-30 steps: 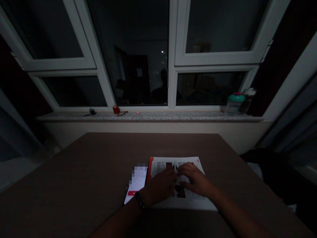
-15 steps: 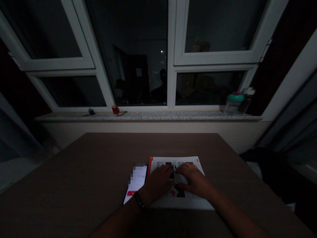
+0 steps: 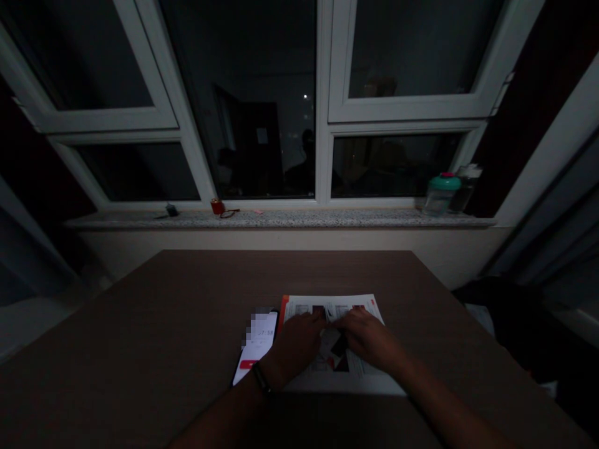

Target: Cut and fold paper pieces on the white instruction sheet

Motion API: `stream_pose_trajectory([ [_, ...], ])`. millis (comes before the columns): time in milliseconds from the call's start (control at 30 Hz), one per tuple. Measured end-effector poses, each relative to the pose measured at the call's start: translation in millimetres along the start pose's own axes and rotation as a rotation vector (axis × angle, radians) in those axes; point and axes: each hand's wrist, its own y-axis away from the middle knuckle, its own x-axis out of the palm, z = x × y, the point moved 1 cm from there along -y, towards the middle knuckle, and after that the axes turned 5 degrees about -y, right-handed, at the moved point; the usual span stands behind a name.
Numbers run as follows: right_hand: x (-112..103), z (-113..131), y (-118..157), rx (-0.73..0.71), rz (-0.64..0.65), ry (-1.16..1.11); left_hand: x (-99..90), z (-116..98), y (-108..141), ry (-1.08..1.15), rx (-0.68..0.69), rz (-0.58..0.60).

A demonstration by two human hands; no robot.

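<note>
Thin white printed paper sheet with orange left edge [image 3: 349, 379] lies flat on matte brown wood-grain table [image 3: 140, 324], dark angular print shapes [image 3: 340, 348] mid-sheet. Left hand [image 3: 296, 344] and right hand [image 3: 369, 338] rest on sheet, fingers curled inward, tips nearly meeting at upper middle; pinch or plain press cannot be told. Slim black-framed smartphone [image 3: 256, 348], screen lit, just beside sheet; black wristband [image 3: 262, 378] on left wrist

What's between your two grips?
In the head view, a printed sheet with a dark shape lies between the left grip and right grip.
</note>
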Motion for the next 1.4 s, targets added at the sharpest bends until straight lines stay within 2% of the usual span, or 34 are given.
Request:
stream_pose_trajectory([
  [333, -6, 1, -1, 0.069, -0.085, 0.028, -2.9, -4, -1, -0.029, -0.078, 0.02],
  [433, -6, 0, -1, 0.068, -0.087, 0.047, -1.5, -2, -1, -0.027, -0.062, 0.026],
  [533, -6, -1, -1, 0.058, -0.076, 0.052, -0.1, 0, 0, -0.007, -0.037, -0.009],
  [700, -9, 1, -2, 0.041, -0.023, 0.042, 0.1, 4, 1, 0.014, -0.103, -0.068],
  [867, -10, 1, -1, 0.02, 0.001, 0.032, -1.7, 4, 1, -0.046, -0.168, -0.035],
  [1000, -9, 0, -1, 0.016, 0.021, 0.024, 0.3, 6, 1, -0.106, -0.119, -0.001],
  [1200, -10, 1, -1, 0.005, 0.024, 0.008, 6.9, 8, 0, -0.13, 0.066, -0.026],
  [1400, -9, -1, 0, -0.008, 0.035, -0.005, 0.9, 2, 3, -0.062, 0.053, -0.013],
])
